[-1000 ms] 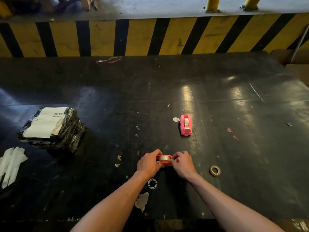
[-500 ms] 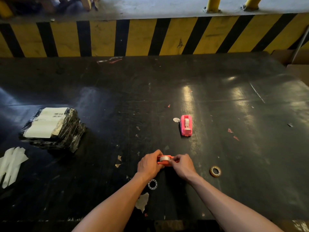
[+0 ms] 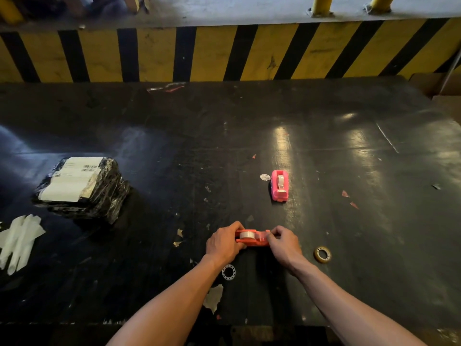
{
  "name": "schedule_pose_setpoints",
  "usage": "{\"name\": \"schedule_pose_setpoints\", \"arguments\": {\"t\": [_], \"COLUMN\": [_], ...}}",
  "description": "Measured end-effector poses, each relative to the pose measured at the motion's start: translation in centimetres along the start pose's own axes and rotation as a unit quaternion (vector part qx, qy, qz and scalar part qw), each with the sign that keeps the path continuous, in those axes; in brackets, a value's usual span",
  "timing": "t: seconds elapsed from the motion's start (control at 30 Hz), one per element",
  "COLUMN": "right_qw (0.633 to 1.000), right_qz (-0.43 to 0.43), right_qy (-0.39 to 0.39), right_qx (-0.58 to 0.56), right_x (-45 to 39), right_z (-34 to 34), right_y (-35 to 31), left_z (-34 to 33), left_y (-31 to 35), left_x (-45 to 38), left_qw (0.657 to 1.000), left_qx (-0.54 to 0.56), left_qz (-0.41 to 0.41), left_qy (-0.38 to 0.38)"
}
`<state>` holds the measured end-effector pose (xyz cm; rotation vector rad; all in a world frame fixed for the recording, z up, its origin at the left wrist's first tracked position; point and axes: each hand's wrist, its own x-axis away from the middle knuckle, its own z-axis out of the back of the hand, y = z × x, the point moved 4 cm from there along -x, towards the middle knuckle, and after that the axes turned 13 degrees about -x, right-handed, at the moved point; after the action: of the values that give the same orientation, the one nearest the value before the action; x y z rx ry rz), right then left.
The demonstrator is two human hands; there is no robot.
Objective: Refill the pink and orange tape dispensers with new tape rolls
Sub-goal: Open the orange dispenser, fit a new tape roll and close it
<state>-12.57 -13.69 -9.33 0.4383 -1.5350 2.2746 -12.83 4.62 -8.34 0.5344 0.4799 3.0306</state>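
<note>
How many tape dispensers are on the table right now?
2. The orange dispenser sits near the front, held between the left hand and right hand. The pink dispenser stands alone farther back. None seem hidden.

scuffed black table (image 3: pixel 324 283) carries pink dispenser (image 3: pixel 280 185), tan tape roll (image 3: pixel 322 254), clear ring (image 3: pixel 228 272), wrapped bundle (image 3: pixel 82 188).

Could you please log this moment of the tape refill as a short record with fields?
orange dispenser: held between both hands, roll seated in it
left hand: grips the roll end
right hand: pinches the cutter end
pink dispenser: stands alone beyond the hands, roll inside
brown tape ring: lies flat, right of right hand
white ring: lies by the left wrist
wrapped black parcel: far left on the black table
</note>
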Motion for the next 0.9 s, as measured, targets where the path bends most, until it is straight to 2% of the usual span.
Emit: {"name": "schedule_pose_setpoints", "arguments": {"t": [0.27, 0.53, 0.9], "right_qw": [0.985, 0.972, 0.971], "right_qz": [-0.066, -0.106, -0.194], "right_qy": [0.017, 0.012, -0.01], "right_qx": [-0.157, -0.208, -0.137], "right_x": [-0.5, -1.0, -1.0], "right_z": [0.9, 0.7, 0.2], "right_y": [1.6, 1.9, 1.4], "left_z": [0.0, 0.1, -0.3], "left_y": [-0.1, 0.1, -0.1], "left_x": [0.0, 0.1, -0.2], "left_qw": [1.0, 1.0, 1.0], "left_qx": [0.004, 0.001, 0.001], "left_qz": [0.002, 0.002, 0.01], "left_qy": [-0.01, -0.011, -0.008]}}
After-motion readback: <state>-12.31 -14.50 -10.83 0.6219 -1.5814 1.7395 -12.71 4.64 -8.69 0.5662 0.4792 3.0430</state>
